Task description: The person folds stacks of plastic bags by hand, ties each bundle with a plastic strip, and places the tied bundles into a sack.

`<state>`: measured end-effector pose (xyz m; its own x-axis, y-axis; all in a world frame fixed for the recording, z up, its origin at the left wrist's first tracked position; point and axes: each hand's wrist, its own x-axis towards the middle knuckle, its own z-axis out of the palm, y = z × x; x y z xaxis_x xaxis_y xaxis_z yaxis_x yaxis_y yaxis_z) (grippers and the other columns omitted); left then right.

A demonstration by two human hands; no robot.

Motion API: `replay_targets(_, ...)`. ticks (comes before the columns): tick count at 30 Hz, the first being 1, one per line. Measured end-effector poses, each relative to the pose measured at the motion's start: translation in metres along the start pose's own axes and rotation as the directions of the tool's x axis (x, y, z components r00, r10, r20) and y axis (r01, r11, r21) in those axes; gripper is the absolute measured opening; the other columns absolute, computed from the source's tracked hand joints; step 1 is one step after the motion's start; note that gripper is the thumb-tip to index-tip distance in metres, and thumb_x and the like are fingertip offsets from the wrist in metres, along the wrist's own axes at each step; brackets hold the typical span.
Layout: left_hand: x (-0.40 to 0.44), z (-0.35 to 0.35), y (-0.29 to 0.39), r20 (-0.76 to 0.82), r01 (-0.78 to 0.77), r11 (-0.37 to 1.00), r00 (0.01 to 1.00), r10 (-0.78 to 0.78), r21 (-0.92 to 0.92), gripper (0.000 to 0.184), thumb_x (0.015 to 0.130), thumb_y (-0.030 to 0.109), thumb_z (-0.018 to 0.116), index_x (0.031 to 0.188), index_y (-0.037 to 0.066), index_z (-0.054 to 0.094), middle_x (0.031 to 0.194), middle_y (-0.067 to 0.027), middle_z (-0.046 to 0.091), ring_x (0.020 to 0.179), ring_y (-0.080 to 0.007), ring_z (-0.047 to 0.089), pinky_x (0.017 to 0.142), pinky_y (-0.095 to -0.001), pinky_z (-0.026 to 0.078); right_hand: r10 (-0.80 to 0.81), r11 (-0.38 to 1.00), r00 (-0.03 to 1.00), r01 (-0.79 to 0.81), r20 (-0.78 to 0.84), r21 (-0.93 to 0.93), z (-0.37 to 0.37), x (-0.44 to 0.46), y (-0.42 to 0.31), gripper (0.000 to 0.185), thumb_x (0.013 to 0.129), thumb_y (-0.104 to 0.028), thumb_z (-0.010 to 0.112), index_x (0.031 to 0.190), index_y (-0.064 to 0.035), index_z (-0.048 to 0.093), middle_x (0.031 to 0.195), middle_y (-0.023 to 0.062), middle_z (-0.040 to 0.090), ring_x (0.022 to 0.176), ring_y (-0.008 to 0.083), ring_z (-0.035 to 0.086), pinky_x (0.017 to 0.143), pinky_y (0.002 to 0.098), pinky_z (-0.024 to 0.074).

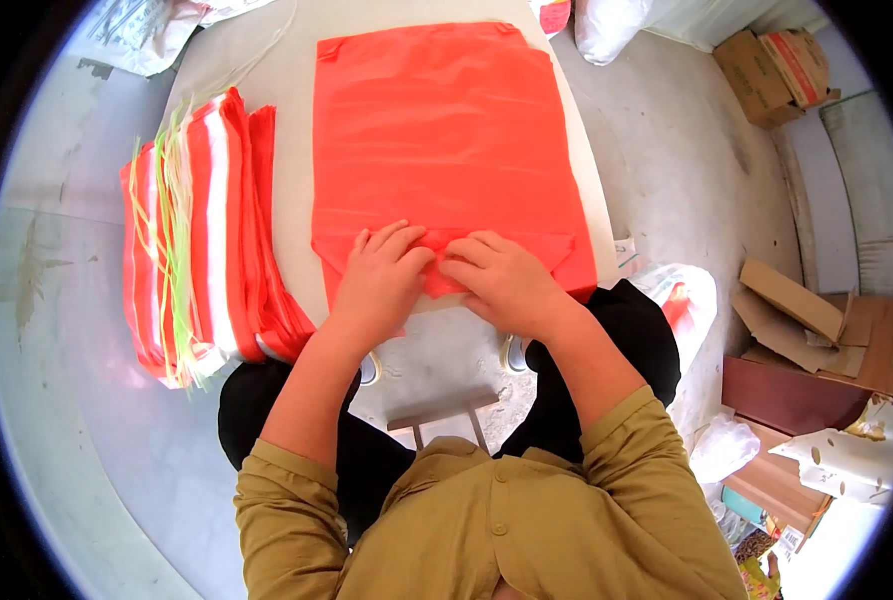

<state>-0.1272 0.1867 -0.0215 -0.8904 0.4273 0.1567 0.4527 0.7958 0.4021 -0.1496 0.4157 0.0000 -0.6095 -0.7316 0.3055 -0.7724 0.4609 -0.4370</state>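
Note:
A flat, smooth red sheet [441, 140] of thin fabric or plastic lies over the pale table, its near edge folded over toward the middle. My left hand [378, 278] is closed on that near edge, fingers curled over the material. Close beside it, my right hand [504, 282] grips the same edge, its fingertips bent inward. A small gathered bit of the red material shows between the two hands. What lies under my fingertips is hidden.
Left of the sheet sits a folded pile of red cloth pieces with white stripes [219, 230] and loose yellow-green cords [174, 240]. The pale table [291, 170] shows around the sheet. Cardboard boxes [801, 320] and plastic bags [723, 448] are on the right.

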Motion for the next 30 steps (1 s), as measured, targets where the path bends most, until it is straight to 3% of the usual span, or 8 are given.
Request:
replay_targets(6,-0.001,-0.022,0.006,0.085,0.011,0.995,0.996,-0.003,-0.095,0.046,0.081,0.011,0.075,0.126,0.010,0.065,0.147,-0.0120,0.056,0.142,-0.0349,0.046,0.117,-0.0613,0.033,0.071,0.997,0.997,-0.071,-0.002,-0.012,0.006,-0.004,0.006,0.038,0.078,0.000,0.068,0.115,-0.0052,0.066,0.119,0.0069,0.067,0.109,0.0304,0.062,0.092,0.0402,0.0553)
replay_targets(15,0.005,-0.012,0.000,0.019,-0.052,0.997,0.999,0.051,0.058,0.041,0.083,0.009,0.072,0.124,0.010,0.068,0.141,-0.0104,0.062,0.135,-0.0333,0.054,0.113,-0.0564,0.041,0.108,0.991,0.994,-0.107,0.010,-0.086,0.004,-0.002,0.007,0.033,0.085,-0.006,0.062,0.118,-0.0035,0.067,0.124,0.0078,0.069,0.109,0.0282,0.063,0.090,0.0398,0.0565)
replay_targets(21,0.001,-0.027,-0.006,-0.022,0.051,0.997,0.998,-0.050,0.058,0.049,0.078,-0.003,0.066,0.125,0.008,0.067,0.141,-0.0122,0.062,0.135,-0.0333,0.055,0.114,-0.0519,0.042,0.099,0.988,0.993,-0.105,-0.060,-0.109,0.002,-0.002,0.010,0.038,0.078,-0.001,0.069,0.115,-0.0047,0.070,0.125,0.0077,0.072,0.106,0.0275,0.066,0.087,0.0380,0.0586)
replay_targets(24,-0.006,-0.036,-0.022,-0.085,0.128,0.992,0.988,-0.128,0.001,0.051,0.074,-0.008,0.063,0.122,0.006,0.069,0.137,-0.0131,0.065,0.133,-0.0347,0.057,0.115,-0.0487,0.042,0.131,0.987,0.989,-0.136,-0.066,-0.084,0.001,-0.001,0.010,0.039,0.077,0.000,0.069,0.116,-0.0049,0.071,0.121,0.0082,0.073,0.106,0.0279,0.067,0.088,0.0379,0.0581)
replay_targets(27,-0.016,-0.036,-0.036,-0.182,0.143,0.989,0.974,-0.135,0.032,0.039,0.077,-0.009,0.063,0.112,0.006,0.071,0.128,-0.0125,0.069,0.130,-0.0347,0.059,0.112,-0.0515,0.044,0.140,0.987,0.988,-0.144,-0.062,-0.068,-0.001,-0.001,0.011,0.038,0.078,-0.001,0.069,0.116,-0.0043,0.071,0.120,0.0081,0.074,0.106,0.0284,0.067,0.090,0.0388,0.0577)
replay_targets(30,-0.021,-0.039,-0.036,-0.179,0.160,0.986,0.972,-0.150,0.042,0.033,0.077,-0.007,0.065,0.107,0.006,0.073,0.119,-0.0133,0.072,0.127,-0.0350,0.061,0.110,-0.0503,0.046,0.159,0.986,0.987,-0.160,-0.021,-0.040,-0.009,-0.001,0.007,0.035,0.082,-0.003,0.067,0.117,-0.0054,0.071,0.117,0.0102,0.074,0.106,0.0306,0.067,0.087,0.0403,0.0570)
